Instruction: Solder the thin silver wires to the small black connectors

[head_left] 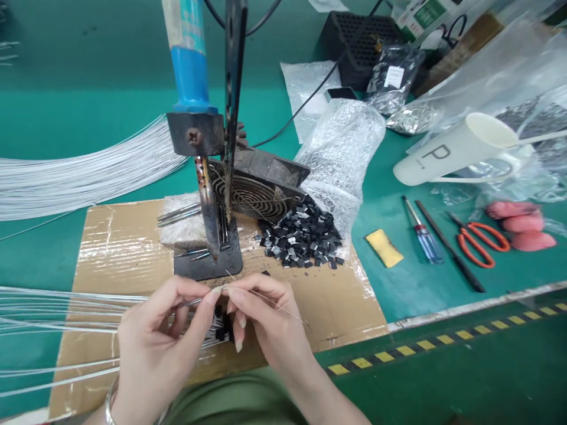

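Both hands meet over the cardboard sheet (336,307), fingertips nearly touching. My left hand (166,330) pinches the end of a thin wire, with white wires (88,307) running out to the left behind it. My right hand (270,313) is closed at the same point, and a fine strand of solder or wire (283,308) crosses its fingers. The exact join between the fingertips is too small to make out. Below the fingers, black connectors (220,326) sit on wire ends. Just above the hands hangs the tip of a blue-handled soldering iron (190,77), pointing down.
Behind the iron leans a fan (252,195), beside a pile of small black connectors (305,233). To the right lie a yellow sponge (384,248), a screwdriver (423,233), a black rod (449,245), orange-handled scissors (481,242) and a white mug (456,150). A wire bundle (84,177) lies left.
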A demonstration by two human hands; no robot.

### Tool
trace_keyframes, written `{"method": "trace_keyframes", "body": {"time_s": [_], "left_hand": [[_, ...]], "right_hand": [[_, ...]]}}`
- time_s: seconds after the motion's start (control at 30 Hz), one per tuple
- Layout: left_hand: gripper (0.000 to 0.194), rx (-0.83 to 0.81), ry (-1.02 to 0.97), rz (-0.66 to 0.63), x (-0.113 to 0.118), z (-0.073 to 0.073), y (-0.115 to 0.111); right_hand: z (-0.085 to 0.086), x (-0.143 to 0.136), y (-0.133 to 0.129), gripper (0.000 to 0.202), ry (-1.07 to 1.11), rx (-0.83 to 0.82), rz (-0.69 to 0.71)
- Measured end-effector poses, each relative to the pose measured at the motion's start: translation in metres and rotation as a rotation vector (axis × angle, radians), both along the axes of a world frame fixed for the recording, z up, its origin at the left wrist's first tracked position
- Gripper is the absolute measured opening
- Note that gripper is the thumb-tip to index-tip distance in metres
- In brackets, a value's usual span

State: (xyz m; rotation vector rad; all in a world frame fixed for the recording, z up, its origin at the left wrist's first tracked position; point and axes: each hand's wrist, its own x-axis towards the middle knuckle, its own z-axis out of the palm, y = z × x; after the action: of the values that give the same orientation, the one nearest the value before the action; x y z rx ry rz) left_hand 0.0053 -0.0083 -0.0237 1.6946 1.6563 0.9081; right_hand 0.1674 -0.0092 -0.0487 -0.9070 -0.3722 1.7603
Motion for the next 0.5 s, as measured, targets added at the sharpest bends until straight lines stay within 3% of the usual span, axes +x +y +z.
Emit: {"method": "trace_keyframes", "body": {"time_s": [0.33,0.5], "left_hand": [[0.011,-0.022,-0.051,0.066,0.006,0.002,-0.002],[0.011,-0.066,-0.050,0.063,0.004,0.006,0.006]], "right_hand": [[-0.001,-0.014,-0.006,0.020,0.025,-0.037,-0.094],[0.001,0.014,-0.010,0.036,-0.257,0.141,-0.119]]}}
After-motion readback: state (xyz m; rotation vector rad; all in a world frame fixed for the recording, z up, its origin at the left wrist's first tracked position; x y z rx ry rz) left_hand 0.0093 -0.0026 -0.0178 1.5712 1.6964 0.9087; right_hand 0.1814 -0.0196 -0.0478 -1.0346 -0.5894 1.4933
